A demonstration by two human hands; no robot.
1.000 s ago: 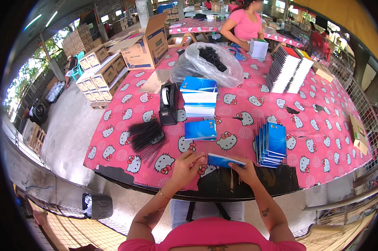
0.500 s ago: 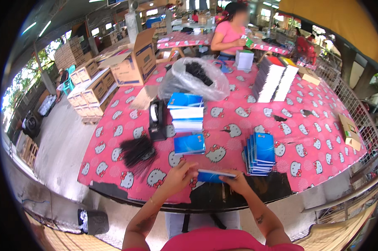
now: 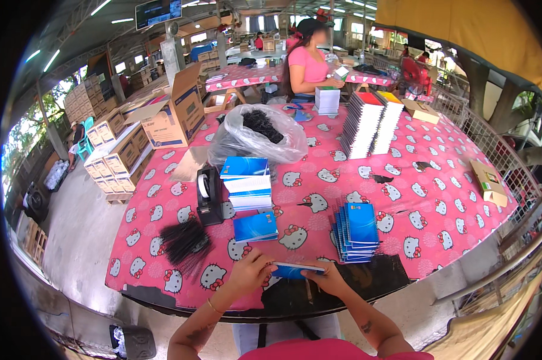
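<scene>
Over the near table edge, my right hand [image 3: 326, 277] grips a blue-covered notebook [image 3: 290, 272] by its right end, its white page edge turned up. My left hand [image 3: 253, 271] is at the notebook's left end with fingers pinched together; what is between them is hidden. Just beyond lies a small stack of blue notebooks [image 3: 256, 227], and behind that a taller stack with blue covers [image 3: 247, 183]. To the right stands a staggered pile of blue notebooks [image 3: 358, 231]. A heap of thin black strands [image 3: 185, 243] lies to the left.
A black tape dispenser [image 3: 209, 198] stands beside the taller stack. Farther back are a clear plastic bag [image 3: 289, 147] of black strands, an open carton [image 3: 169, 123], and tall notebook stacks [image 3: 362, 129]. A person in pink [image 3: 307, 69] handles a small block across the table.
The view has shifted, so the table things sit lower and farther left. Both hands stay at the notebook, the left fingers still at its left end. The person opposite has turned.
</scene>
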